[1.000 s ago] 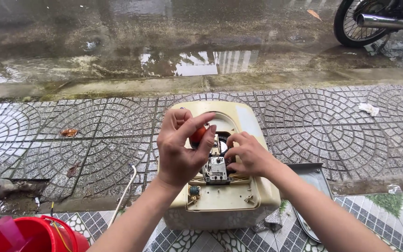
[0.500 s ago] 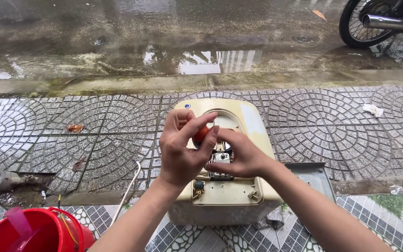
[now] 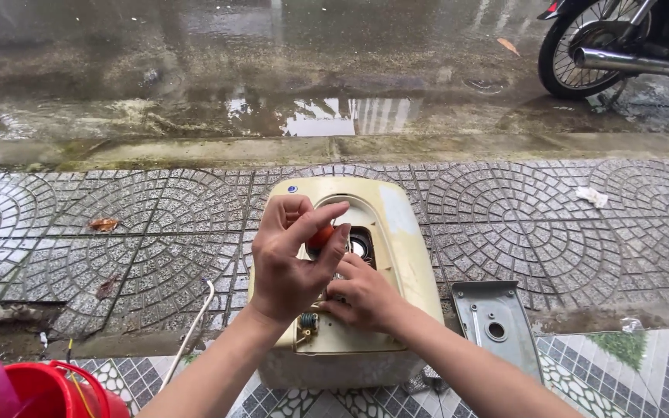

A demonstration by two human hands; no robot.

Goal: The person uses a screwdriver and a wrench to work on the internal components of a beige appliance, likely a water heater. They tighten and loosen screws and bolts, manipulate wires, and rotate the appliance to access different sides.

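The left hand (image 3: pixel 292 267) has its grip closed around the orange-red handle of a screwdriver (image 3: pixel 320 236), fingers wrapped from above so the shaft points down into the opening of the cream-coloured water heater (image 3: pixel 396 232). Just below that grip, the right hand (image 3: pixel 361 294) rests on the exposed inner parts, its fingers pinched narrow on something small that I cannot make out, likely steadying it under the tool. The heater lies flat on the patterned paving, open face up. To the right of the grip lies a grey metal cover plate (image 3: pixel 497 325); far to its lower left, a red bucket (image 3: pixel 32 391).
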